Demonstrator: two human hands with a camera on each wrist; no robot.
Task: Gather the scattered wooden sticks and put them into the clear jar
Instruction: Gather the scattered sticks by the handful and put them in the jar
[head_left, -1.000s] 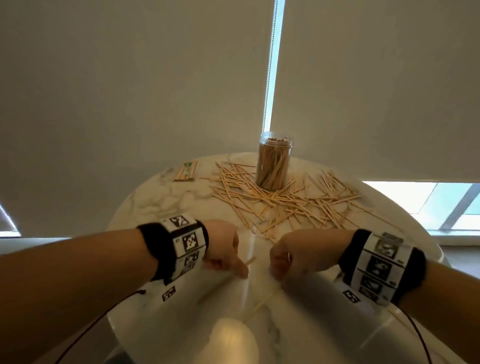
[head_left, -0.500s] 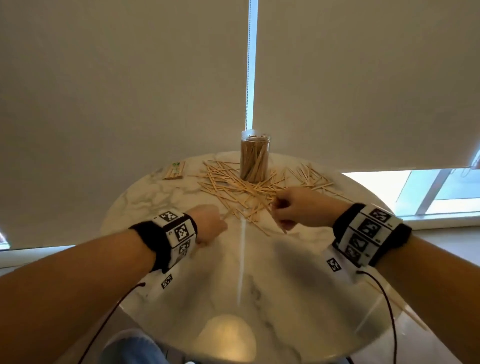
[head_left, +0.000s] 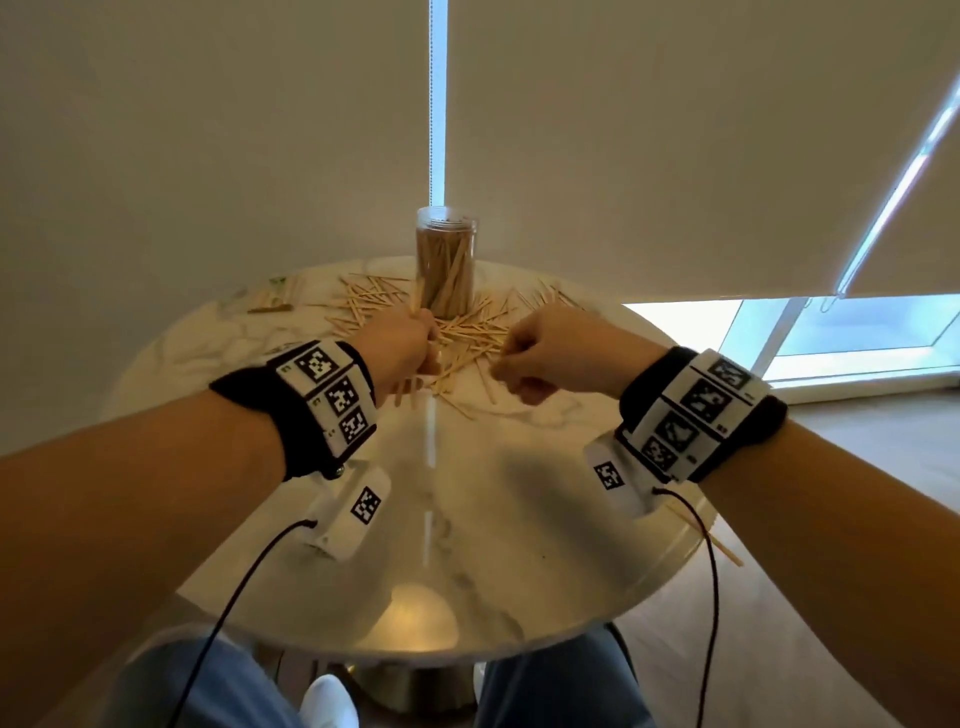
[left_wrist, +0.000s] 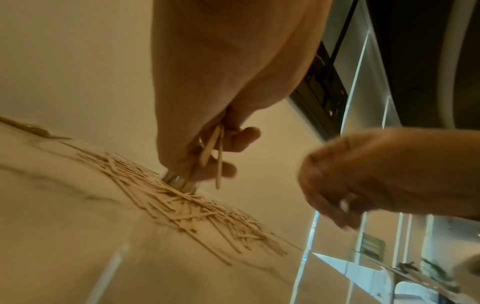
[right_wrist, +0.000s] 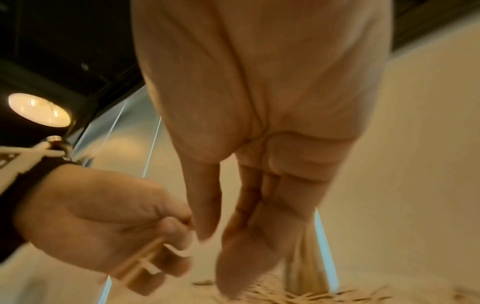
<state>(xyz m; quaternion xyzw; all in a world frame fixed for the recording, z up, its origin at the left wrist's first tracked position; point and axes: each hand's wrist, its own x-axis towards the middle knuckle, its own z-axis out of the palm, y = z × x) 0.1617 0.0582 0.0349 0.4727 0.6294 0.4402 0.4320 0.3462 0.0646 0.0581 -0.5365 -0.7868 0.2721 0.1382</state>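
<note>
A round marble table (head_left: 467, 545) is shown, with the clear jar (head_left: 445, 262), partly filled with sticks, standing upright at its far side. Scattered wooden sticks (head_left: 470, 332) are spread around the jar's base. A small bundle of sticks (left_wrist: 211, 147) is gripped in the curled fingers of the left hand (head_left: 400, 345). The right hand (head_left: 550, 353) is held over the pile, fingers loosely curled; whether anything is pinched cannot be told.

No words, brand names or numbers are showing legibly; only black-and-white square coded markers are appearing on the black-and-white bands (head_left: 332, 395) worn just behind each hand, carrying patterns rather than readable text.
</note>
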